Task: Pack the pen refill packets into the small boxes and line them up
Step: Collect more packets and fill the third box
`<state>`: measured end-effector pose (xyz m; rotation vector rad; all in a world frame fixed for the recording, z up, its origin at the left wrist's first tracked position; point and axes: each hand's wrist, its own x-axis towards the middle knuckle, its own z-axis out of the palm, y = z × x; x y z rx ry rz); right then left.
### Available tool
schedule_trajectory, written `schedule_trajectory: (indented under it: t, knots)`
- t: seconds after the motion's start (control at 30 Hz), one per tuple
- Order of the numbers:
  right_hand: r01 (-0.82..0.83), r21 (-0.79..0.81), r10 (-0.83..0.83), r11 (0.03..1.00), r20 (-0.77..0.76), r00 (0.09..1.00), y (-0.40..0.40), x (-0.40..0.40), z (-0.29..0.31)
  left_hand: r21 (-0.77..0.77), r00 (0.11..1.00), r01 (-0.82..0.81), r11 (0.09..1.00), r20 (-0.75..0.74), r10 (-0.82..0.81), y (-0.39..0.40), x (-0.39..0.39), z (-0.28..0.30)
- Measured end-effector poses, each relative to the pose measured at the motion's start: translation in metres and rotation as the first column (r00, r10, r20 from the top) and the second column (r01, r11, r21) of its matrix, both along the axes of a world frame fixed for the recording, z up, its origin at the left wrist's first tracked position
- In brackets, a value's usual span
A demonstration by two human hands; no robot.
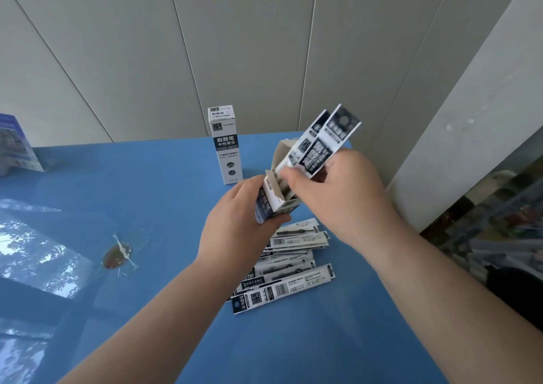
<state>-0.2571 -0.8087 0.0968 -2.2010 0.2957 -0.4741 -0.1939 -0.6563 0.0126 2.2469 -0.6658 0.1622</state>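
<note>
My left hand (pixel 238 222) grips a small white and dark box (pixel 274 200) with its top flaps open, held above the blue table (pixel 164 266). My right hand (pixel 332 189) pinches two refill packets (pixel 321 141) whose lower ends sit in the box's mouth while their tops stick up and to the right. A pile of several flat packets (pixel 289 269) lies on the table under my hands. One closed box (pixel 224 145) stands upright at the table's far edge.
Grey panelled wall (pixel 235 45) runs behind the table. A blue and white carton (pixel 16 145) stands at the far left. Cluttered shelves (pixel 499 222) lie beyond the table's right edge. A brown mark (pixel 117 255) shows on the glossy left part.
</note>
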Motion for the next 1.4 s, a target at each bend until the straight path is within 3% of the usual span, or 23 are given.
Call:
schedule_trajectory:
  t: [0.13,0.27,0.43,0.67,0.73,0.77,0.83,0.9,0.97,1.03,1.17,1.4]
  knots:
    - [-0.113,-0.072,0.105,0.991,-0.111,0.988,-0.005,0.002,0.006,0.009,1.0,-0.001,1.0,0.019,0.001,0.0,0.0,0.0]
    - [-0.157,0.138,0.154,0.978,0.032,0.988,-0.015,0.001,0.014,0.019,1.0,-0.005,1.0,0.011,0.005,0.002,0.004,0.0]
    - [-0.172,-0.088,0.162,0.981,-0.106,0.981,-0.004,0.01,0.006,-0.013,1.0,-0.003,1.0,0.03,0.003,0.002,0.007,0.007]
    - [-0.128,-0.11,0.141,0.986,0.122,0.982,-0.007,0.015,0.002,-0.037,0.999,-0.028,0.999,-0.024,0.027,0.015,0.019,0.001]
    - [-0.038,-0.086,0.052,0.996,0.166,0.985,-0.014,0.02,-0.02,-0.055,0.997,-0.051,0.997,-0.058,0.048,0.021,0.025,-0.003]
    - [0.016,-0.105,-0.003,0.994,0.13,0.992,-0.019,0.023,-0.034,-0.063,0.995,-0.065,0.996,-0.075,0.06,0.026,0.028,-0.006]
    - [0.01,-0.204,-0.033,0.979,-0.108,0.994,-0.026,0.024,-0.063,-0.087,0.99,-0.094,0.992,-0.111,0.084,0.035,0.033,-0.01]
    - [-0.215,-0.308,0.095,0.927,-0.363,0.927,-0.021,0.019,-0.089,-0.108,0.985,-0.12,0.987,-0.134,0.105,0.046,0.035,-0.013]
    - [-0.44,-0.386,0.231,0.811,-0.479,0.847,-0.01,0.017,-0.11,-0.119,0.982,-0.139,0.983,-0.141,0.122,0.054,0.036,-0.015]
    - [-0.531,-0.452,0.277,0.717,-0.514,0.812,0.001,0.016,-0.122,-0.131,0.982,-0.147,0.98,-0.141,0.128,0.061,0.035,-0.016]
    - [-0.536,-0.564,0.26,0.629,-0.498,0.828,0.008,0.017,-0.128,-0.136,0.979,-0.156,0.978,-0.15,0.135,0.073,0.033,-0.018]
    - [-0.437,-0.596,0.176,0.674,-0.445,0.878,0.014,0.017,-0.129,-0.135,0.983,-0.144,0.98,-0.136,0.125,0.085,0.028,-0.025]
